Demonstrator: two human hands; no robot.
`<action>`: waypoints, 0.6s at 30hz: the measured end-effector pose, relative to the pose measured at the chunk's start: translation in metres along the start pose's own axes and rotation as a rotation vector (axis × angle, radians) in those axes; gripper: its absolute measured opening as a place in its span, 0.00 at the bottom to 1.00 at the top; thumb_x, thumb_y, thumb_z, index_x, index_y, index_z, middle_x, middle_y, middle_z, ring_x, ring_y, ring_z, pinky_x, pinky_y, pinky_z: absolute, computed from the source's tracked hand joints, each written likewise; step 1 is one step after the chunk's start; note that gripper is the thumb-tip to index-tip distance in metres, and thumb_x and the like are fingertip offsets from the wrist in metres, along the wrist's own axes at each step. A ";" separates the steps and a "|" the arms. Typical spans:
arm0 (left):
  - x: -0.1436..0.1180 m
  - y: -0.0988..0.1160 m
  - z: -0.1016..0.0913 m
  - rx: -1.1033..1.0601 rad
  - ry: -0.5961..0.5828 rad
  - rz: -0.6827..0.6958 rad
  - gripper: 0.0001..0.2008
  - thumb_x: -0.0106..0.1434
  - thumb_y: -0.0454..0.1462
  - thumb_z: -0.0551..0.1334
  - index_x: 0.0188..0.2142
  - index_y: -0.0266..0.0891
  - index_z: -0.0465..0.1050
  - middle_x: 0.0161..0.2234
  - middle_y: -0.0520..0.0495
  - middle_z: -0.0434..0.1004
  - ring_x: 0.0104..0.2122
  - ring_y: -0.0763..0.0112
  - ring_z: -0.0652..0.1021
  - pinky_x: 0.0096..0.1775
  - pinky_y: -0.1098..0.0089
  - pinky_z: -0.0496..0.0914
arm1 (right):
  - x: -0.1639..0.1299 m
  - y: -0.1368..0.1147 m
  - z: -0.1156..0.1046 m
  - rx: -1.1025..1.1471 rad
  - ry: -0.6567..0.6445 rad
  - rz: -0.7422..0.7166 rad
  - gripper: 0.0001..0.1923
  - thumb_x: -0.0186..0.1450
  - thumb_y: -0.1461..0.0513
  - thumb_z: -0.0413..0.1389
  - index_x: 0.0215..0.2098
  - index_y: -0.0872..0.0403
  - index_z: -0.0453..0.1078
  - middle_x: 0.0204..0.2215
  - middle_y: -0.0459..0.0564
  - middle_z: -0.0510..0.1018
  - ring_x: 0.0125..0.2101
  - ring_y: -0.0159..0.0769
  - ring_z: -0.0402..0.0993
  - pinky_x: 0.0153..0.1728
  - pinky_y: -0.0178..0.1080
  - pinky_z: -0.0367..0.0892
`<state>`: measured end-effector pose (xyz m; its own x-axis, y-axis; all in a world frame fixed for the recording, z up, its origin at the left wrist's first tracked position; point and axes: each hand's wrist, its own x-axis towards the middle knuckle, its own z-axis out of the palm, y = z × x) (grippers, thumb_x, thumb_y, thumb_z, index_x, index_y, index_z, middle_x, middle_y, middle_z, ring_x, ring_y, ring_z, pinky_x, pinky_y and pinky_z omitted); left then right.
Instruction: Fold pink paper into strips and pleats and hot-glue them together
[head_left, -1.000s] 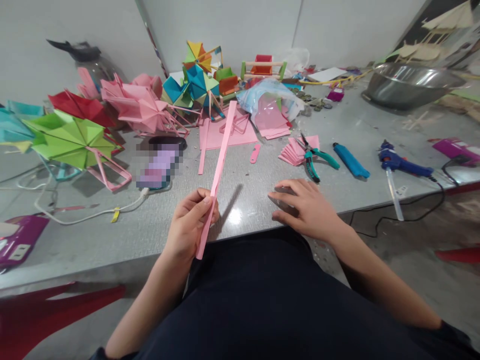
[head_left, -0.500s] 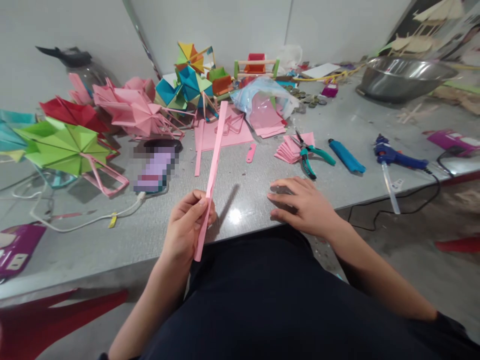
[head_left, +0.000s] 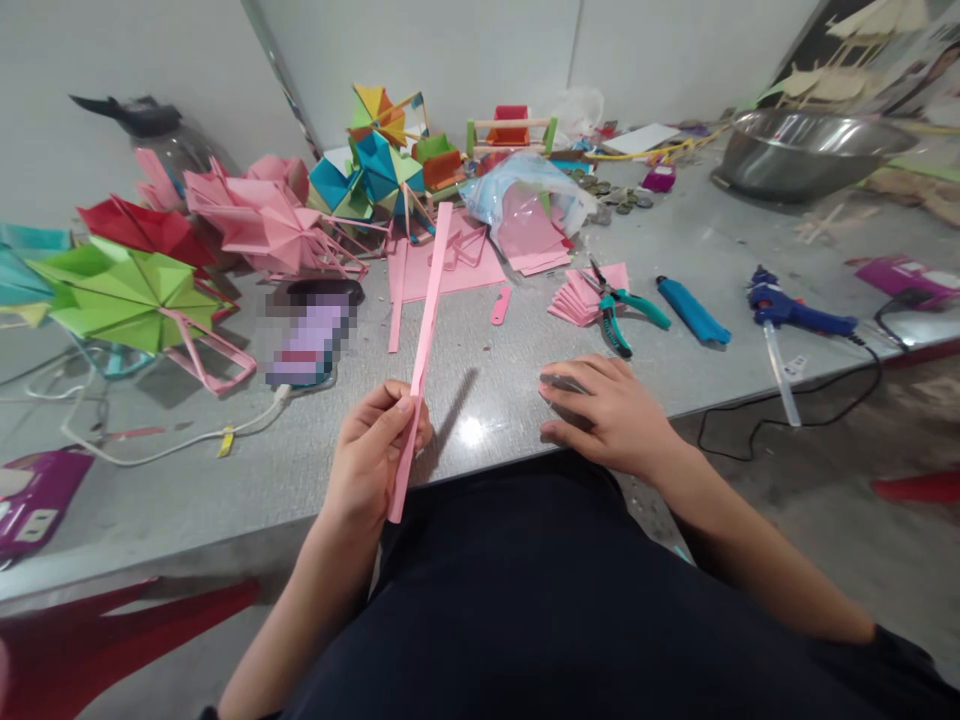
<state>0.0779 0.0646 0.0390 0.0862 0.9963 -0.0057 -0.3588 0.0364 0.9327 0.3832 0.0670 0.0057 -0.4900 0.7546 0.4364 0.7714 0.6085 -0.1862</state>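
Note:
Pinched between the thumb and fingers of my left hand (head_left: 379, 440) is a long folded pink paper strip (head_left: 429, 330), tilted upward over the table's front edge. My right hand (head_left: 604, 408) rests near that edge, fingers apart and holding nothing. Beyond it lie pliers (head_left: 616, 305) with teal handles, partly on a stack of small pink paper pieces (head_left: 574, 300). A small pink cutter-like piece (head_left: 500, 305) sits between the hands, farther back. Behind the held strip, another pink strip (head_left: 399, 300) overlaps a pink paper sheet (head_left: 480, 272).
Folded paper wheels, green (head_left: 142, 285) and pink (head_left: 262, 215), crowd the left beside a phone (head_left: 311, 335) on a white cable. To the right are a blue roll-like object (head_left: 694, 312), a blue glue gun (head_left: 799, 312) with a trailing cord, and a metal bowl (head_left: 810, 155).
Almost nothing differs. Both hands and the pink strip hold the same pose, with only a tiny shift of the view.

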 end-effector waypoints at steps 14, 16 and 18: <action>0.000 0.000 -0.001 0.017 0.001 0.006 0.11 0.64 0.41 0.72 0.32 0.41 0.73 0.24 0.53 0.68 0.23 0.75 0.67 0.27 0.72 0.64 | -0.001 0.001 -0.001 0.014 -0.013 0.018 0.29 0.77 0.40 0.54 0.62 0.48 0.79 0.64 0.60 0.77 0.60 0.58 0.74 0.57 0.60 0.69; 0.000 0.000 -0.001 0.013 -0.003 0.004 0.11 0.64 0.41 0.73 0.32 0.40 0.73 0.24 0.53 0.69 0.23 0.76 0.67 0.27 0.72 0.63 | 0.000 0.001 -0.001 0.009 -0.026 -0.003 0.28 0.77 0.40 0.54 0.60 0.48 0.80 0.64 0.60 0.78 0.60 0.59 0.74 0.57 0.61 0.69; 0.001 0.000 -0.001 0.011 -0.005 0.001 0.12 0.64 0.41 0.73 0.31 0.40 0.73 0.24 0.53 0.69 0.23 0.76 0.67 0.27 0.72 0.63 | 0.001 0.002 -0.002 0.043 0.000 -0.023 0.23 0.78 0.43 0.55 0.55 0.47 0.83 0.61 0.58 0.80 0.59 0.57 0.75 0.57 0.60 0.69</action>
<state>0.0771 0.0654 0.0386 0.0902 0.9959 -0.0027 -0.3483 0.0340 0.9368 0.3847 0.0684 0.0073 -0.5075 0.7405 0.4407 0.7417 0.6357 -0.2140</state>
